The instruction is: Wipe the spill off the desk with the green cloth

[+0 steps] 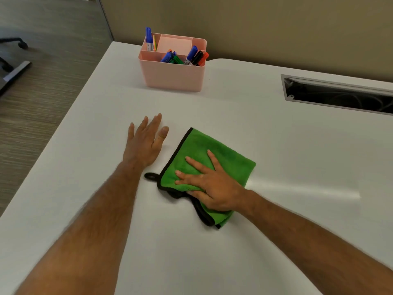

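Note:
A folded green cloth point(223, 154) with black trim and a small black hanging loop lies flat on the white desk point(212, 109). My right hand point(210, 184) presses down on its near part, palm flat and fingers spread. To the left of the cloth, my left hand point(146, 141) rests flat on the bare desk, fingers apart, holding nothing. A faint glossy streak point(308, 190) shows on the desk to the right of the cloth. I cannot make out any liquid under the cloth.
A pink organizer point(174, 77) with several markers stands at the back of the desk. A dark cable slot point(340, 96) is cut into the desk at the back right. The desk's left edge drops to the wood floor point(42, 92).

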Motion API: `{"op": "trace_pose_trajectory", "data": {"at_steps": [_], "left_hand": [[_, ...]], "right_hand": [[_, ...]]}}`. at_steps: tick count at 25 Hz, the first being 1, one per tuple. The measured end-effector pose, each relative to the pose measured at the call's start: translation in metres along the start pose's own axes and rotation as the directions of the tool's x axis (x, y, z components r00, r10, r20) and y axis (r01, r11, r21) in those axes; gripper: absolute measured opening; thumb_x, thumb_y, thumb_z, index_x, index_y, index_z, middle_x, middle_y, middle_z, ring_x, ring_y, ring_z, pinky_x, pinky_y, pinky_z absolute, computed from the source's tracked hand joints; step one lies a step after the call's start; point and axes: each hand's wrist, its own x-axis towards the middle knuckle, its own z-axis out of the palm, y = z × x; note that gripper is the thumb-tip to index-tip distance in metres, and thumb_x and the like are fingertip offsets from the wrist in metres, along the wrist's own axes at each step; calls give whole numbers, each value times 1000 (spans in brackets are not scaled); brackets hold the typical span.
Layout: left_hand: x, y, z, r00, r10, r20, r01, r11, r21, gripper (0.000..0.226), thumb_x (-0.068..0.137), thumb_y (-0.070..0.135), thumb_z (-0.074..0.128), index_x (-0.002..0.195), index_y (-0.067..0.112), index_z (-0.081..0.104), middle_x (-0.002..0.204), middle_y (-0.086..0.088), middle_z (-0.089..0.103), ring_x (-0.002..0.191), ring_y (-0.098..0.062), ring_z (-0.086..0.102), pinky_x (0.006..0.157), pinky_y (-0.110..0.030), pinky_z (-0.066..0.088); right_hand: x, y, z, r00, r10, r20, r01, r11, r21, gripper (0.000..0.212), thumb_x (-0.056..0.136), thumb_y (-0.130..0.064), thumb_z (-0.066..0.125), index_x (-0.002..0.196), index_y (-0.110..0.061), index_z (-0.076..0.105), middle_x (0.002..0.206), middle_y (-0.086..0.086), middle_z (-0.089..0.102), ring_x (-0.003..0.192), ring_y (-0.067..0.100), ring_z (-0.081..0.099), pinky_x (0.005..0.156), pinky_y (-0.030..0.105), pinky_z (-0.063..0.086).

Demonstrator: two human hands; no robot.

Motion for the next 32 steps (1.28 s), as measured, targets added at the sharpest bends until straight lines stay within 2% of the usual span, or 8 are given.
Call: {"op": "trace_pose_trajectory", "data": {"at_steps": [8,12,17,23,25,28,30,32], "left_hand": [[-2,8,1,988,-29,149,-1,981,196,96,79,85,-3,159,33,-5,170,4,-6,156,-18,-13,121,-55,-14],[0,12,-3,971,-52,234,-12,965,262,103,71,90,-5,158,36,-11,169,4,-17,154,-19,-20,120,-57,-16],[0,16,-7,957,-65,283,-21,957,289,111,62,94,-7,157,35,-16,167,3,-23,153,-20,-25,119,-58,-17],[2,16,-8,952,-81,295,-2,963,271,112,62,95,-4,157,37,-14,167,5,-24,152,-18,-26,119,-57,-18],[2,17,-8,953,-87,291,7,964,267,111,62,94,-3,157,38,-14,167,5,-23,152,-17,-26,119,-57,-18],[2,16,-6,958,-91,271,10,958,287,111,62,94,-4,157,37,-11,168,5,-20,153,-18,-23,120,-58,-15],[2,15,-4,963,-93,252,21,962,274,111,64,95,-4,158,37,-9,169,6,-17,154,-18,-20,120,-58,-15],[5,16,-2,970,-104,218,54,974,221,107,67,94,-2,159,38,-4,170,5,-10,155,-18,-16,120,-58,-14]], "right_hand": [[-59,-38,9,989,107,100,-136,927,350,47,102,-42,36,146,-28,45,156,-3,39,151,4,6,120,45,-18],[-71,-43,-11,890,272,367,-457,524,719,42,98,-45,50,137,-31,55,157,-10,33,148,7,-3,123,39,0],[-87,-50,-16,818,353,453,-330,-357,874,31,77,-35,77,98,-11,78,106,11,76,96,19,71,84,30,57],[-75,-22,-14,836,458,302,39,-598,800,59,26,-33,103,75,-10,81,78,10,76,72,24,74,95,49,54],[-78,-25,-34,768,573,287,132,-579,804,45,46,-40,94,74,-8,80,74,13,76,67,27,75,64,42,62],[-93,-7,-57,625,722,299,58,-424,904,61,81,-61,57,109,-9,72,104,16,73,88,30,73,74,41,60],[-104,5,-62,483,874,64,-212,46,976,78,66,-81,60,114,-20,69,119,4,70,102,20,68,91,41,54],[-111,4,-60,483,754,-445,-478,652,588,71,72,-76,58,120,-23,67,128,-1,66,120,18,58,106,41,43]]}}
